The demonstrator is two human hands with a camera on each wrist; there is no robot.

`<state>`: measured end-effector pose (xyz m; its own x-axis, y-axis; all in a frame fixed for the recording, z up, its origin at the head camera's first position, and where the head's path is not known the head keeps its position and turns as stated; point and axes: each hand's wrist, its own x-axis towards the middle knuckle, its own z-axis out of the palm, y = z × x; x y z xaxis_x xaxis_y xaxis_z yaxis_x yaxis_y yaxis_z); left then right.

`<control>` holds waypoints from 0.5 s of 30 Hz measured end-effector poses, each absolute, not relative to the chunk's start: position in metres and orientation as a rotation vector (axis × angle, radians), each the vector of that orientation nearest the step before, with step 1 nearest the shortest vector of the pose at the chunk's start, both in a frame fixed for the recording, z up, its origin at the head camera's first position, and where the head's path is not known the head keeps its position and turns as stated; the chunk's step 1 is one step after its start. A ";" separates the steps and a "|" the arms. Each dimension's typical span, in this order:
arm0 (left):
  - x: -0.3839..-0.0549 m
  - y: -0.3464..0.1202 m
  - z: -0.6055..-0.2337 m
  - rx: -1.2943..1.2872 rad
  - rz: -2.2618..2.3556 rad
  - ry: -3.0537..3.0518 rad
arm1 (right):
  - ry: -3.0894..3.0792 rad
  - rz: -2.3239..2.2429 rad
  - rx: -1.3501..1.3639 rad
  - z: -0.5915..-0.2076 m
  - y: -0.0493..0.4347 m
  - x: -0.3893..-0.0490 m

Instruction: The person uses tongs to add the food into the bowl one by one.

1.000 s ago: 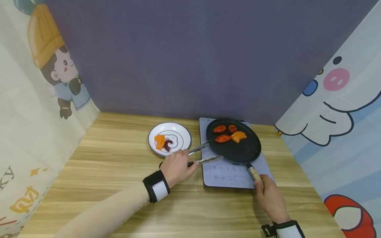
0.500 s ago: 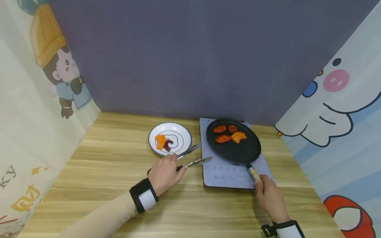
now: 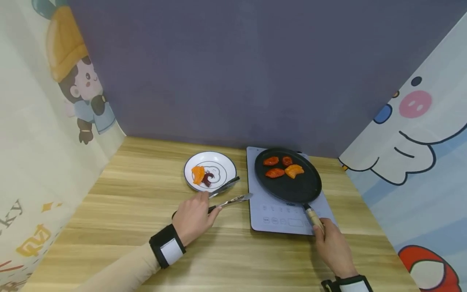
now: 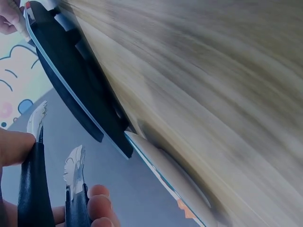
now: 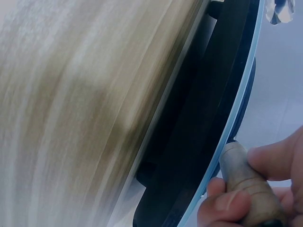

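Observation:
My left hand [image 3: 194,219] grips a pair of metal tongs [image 3: 238,199] by the black handles; the tips stand apart with nothing between them, just right of the plate's front edge. In the left wrist view the tongs [image 4: 75,170] also show spread. With my right hand [image 3: 333,247] I hold the wooden handle [image 3: 313,217] of a flat black frying pan [image 3: 303,188]. Several food pieces lie at its far side: red ones such as this piece [image 3: 275,173], and an orange piece [image 3: 294,171]. On the white plate [image 3: 228,166] are an orange piece [image 3: 198,174] and a dark red curled piece [image 3: 208,179].
Under the pan is a flat induction cooktop [image 3: 257,215] with printed controls. The wooden table [image 3: 120,194] ends at a grey-blue panel [image 3: 219,81] behind. Cartoon-printed sheets hang left and right.
My left hand and the tongs have moved left and toward me, from the pan's edge to beside the plate. My right hand stays on the pan handle, and the food has not moved.

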<state>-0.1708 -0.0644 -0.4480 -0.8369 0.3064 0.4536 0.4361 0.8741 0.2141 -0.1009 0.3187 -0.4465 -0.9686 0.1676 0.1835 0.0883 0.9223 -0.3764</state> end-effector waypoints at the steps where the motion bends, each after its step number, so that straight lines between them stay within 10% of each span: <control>1: -0.171 -0.066 -0.449 -0.538 -0.437 -2.637 | -2.870 0.543 -0.190 -0.446 0.319 -0.101; 15: -0.175 -0.096 -0.448 -0.409 -0.441 -2.686 | -2.889 0.543 -0.203 -0.445 0.319 -0.099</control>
